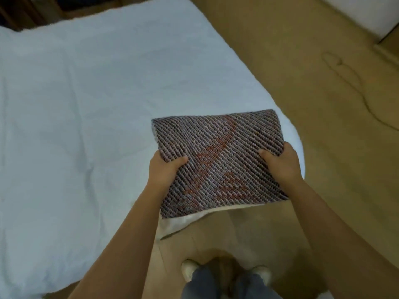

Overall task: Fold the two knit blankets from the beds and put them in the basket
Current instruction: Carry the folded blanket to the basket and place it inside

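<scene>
The folded knit blanket (220,160) – a dark rectangle with a reddish pattern – sits at the near corner of the white bed (64,104), its near edge reaching past the sheet over the tan floor (302,61). The left grip (164,169) clasps its left edge and the right grip (280,167) its right edge, thumbs on top, fingers tucked beneath – whether it rests on the bed or is lifted is unclear.
</scene>
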`<state>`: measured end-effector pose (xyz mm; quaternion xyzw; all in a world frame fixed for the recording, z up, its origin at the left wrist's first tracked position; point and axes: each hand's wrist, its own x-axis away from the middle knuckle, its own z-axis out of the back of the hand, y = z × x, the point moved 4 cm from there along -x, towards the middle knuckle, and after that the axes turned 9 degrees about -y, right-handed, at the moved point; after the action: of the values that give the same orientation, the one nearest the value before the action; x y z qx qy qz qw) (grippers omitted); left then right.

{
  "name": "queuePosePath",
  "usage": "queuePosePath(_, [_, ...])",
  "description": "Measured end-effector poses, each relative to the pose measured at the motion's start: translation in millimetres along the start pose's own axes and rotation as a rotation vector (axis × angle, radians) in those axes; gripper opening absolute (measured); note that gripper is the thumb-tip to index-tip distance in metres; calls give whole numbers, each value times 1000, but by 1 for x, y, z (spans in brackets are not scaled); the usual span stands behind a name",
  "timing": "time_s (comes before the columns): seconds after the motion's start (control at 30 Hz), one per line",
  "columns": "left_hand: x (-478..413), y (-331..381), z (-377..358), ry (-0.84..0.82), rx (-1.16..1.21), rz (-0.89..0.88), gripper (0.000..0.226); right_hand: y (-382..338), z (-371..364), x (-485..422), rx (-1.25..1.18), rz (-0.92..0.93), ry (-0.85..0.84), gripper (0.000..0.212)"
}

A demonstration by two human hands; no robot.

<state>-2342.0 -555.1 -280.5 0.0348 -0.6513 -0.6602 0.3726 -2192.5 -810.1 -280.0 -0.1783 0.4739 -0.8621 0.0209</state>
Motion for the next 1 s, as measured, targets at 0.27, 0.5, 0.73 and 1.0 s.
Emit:
queuePosePath(0.27, [38,98,-195,-271,-80,-67,40,61,207,20,-107,-91,228,29])
queuePosePath(0.5, [67,133,-390,-530,-156,-80,34,138,374,46,-126,-191,469,35])
queuePosePath(0.73, [71,155,-577,-826,-304,-57,33,217,487,61,-221,-384,699,35])
queuePosePath(1.0, [92,179,-780,-1124,-502,-92,25,285,584,86,-405,-588,971,32])
